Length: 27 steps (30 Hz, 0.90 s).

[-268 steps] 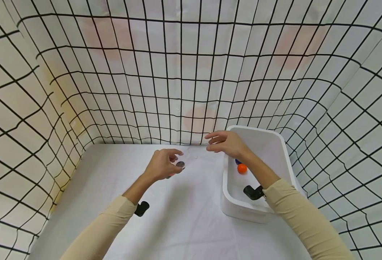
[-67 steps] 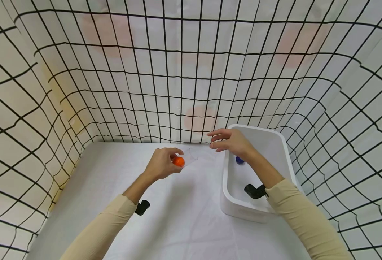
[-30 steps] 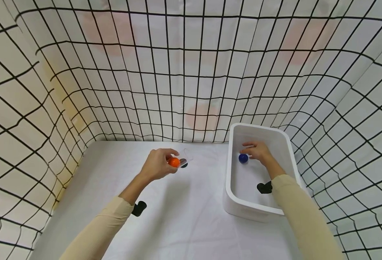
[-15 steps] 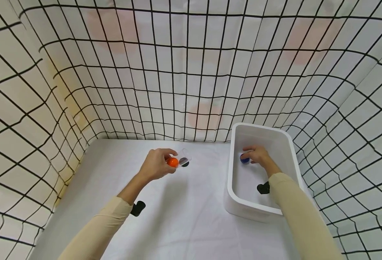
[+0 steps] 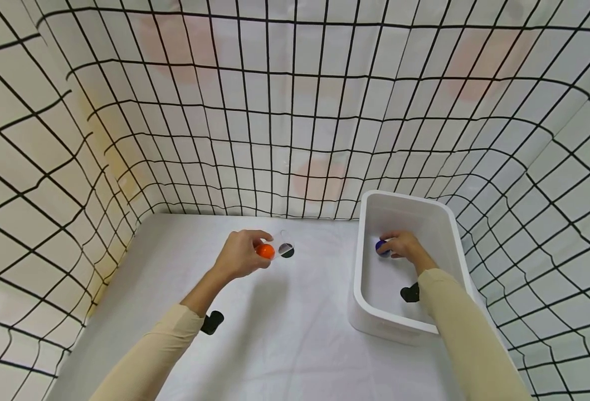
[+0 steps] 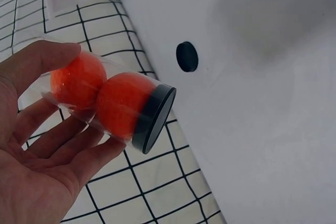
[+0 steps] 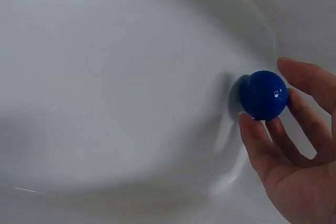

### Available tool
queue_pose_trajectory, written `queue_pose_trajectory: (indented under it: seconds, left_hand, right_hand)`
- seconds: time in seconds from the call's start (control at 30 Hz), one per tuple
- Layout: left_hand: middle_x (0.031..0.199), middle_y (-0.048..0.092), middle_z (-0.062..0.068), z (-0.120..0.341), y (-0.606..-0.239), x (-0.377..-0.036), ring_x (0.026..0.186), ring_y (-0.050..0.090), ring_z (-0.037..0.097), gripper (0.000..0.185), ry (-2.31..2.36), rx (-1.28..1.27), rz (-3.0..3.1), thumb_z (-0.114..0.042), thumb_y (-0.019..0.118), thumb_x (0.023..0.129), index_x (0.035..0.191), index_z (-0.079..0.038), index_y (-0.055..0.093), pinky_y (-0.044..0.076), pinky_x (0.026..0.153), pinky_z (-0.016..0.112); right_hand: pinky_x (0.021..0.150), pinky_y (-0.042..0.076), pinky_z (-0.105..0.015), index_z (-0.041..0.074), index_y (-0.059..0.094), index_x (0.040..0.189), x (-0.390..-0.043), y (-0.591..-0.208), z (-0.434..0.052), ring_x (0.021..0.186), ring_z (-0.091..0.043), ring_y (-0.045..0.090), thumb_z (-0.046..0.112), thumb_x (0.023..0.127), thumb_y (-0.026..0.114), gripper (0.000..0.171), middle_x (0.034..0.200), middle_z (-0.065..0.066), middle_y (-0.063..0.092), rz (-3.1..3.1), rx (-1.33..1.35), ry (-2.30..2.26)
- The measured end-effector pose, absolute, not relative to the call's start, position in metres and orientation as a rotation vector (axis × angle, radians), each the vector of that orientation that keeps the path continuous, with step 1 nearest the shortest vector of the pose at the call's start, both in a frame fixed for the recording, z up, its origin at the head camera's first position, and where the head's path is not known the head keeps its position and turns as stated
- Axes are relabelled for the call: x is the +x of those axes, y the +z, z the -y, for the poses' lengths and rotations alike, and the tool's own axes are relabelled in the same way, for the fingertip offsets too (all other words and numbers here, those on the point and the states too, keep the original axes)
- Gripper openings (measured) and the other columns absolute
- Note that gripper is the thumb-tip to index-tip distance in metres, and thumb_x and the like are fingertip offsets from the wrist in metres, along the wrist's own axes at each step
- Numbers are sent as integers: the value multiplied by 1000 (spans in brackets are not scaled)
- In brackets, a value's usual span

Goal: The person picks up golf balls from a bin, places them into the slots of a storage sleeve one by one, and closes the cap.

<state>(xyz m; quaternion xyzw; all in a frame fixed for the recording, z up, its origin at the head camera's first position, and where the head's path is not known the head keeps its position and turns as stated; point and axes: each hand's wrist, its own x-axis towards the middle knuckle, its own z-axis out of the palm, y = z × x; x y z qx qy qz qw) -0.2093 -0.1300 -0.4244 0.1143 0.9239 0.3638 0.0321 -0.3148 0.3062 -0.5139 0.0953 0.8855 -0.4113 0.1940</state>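
In the left wrist view, my left hand [image 6: 42, 166] grips a clear tube [image 6: 100, 90] with a black cap [image 6: 155, 119] on its end. Two orange balls sit in it, one orange ball [image 6: 123, 103] against the cap and another orange ball [image 6: 79, 80] behind it. A loose black lid [image 6: 187, 57] lies on the table; the head view shows this lid [image 5: 287, 253] just right of the tube. Inside the white bin [image 5: 390, 326], my right hand [image 5: 404, 246] pinches a blue ball [image 7: 264, 95] by the wall, fingertips and thumb around it.
Black mesh netting [image 5: 284, 100] rises behind and on both sides of the white table [image 5: 300, 345]. The bin's raised walls surround the right hand at the table's right side. A black wrist device [image 5: 212, 322] shows below each forearm.
An orange ball has gone from the bin into the tube in my left hand. My right hand has moved from above the bin's left rim down inside and taken hold of the blue ball.
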Motion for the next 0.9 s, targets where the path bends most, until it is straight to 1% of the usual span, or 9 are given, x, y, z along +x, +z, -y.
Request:
queue_pose_trajectory:
  seconds: [0.1,0.2,0.33,0.5,0.67,0.8,0.9]
  left_hand:
    - [98,74,10,130,-425,-210,84,63,22,41,1115,351,-2851,-9,80,74,115,-12,75,55,72,32]
    - [98,75,10,130,-425,-210,84,63,23,41,1117,354,-2854,-9,80,74,115,-12,75,55,72,32]
    - [98,74,10,130,-424,-210,84,64,22,41,1121,355,-2851,-9,79,74,115,-12,75,56,72,32]
    - [96,75,9,129,-424,-210,83,64,22,41,1124,350,-2847,-10,79,74,114,-12,75,55,71,32]
    - [96,75,9,129,-425,-210,82,63,22,40,1126,356,-2854,-9,79,74,114,-12,75,55,70,31]
    - [95,75,10,129,-426,-210,81,63,22,41,1124,360,-2853,-9,79,74,114,-10,75,55,69,31]
    - [96,74,10,129,-426,-210,82,63,23,41,1117,361,-2855,-9,79,74,115,-10,75,55,70,31]
  right_hand:
    - [87,60,-39,-8,58,133,-313,-515,-306,93,-20,64,6,81,79,59,121,-26,62,-2477,280,-1197]
    - [85,60,-37,-9,59,132,-313,-516,-306,91,-19,64,4,80,79,57,119,-26,61,-2474,297,-1218]
    - [84,61,-37,-9,60,130,-312,-517,-304,96,-24,64,3,79,79,55,124,-30,59,-2475,307,-1201]
    - [89,59,-40,-10,60,129,-310,-518,-305,102,-30,63,0,81,76,52,129,-34,56,-2439,312,-1162]
    - [91,59,-42,-9,61,128,-308,-520,-307,99,-29,63,0,81,76,50,127,-33,57,-2431,326,-1120]
    - [89,59,-41,-9,61,129,-308,-519,-307,98,-28,64,1,82,76,50,126,-32,58,-2442,327,-1124]
    - [88,60,-39,-8,61,130,-309,-517,-305,101,-28,64,2,82,75,51,129,-33,56,-2455,324,-1143]
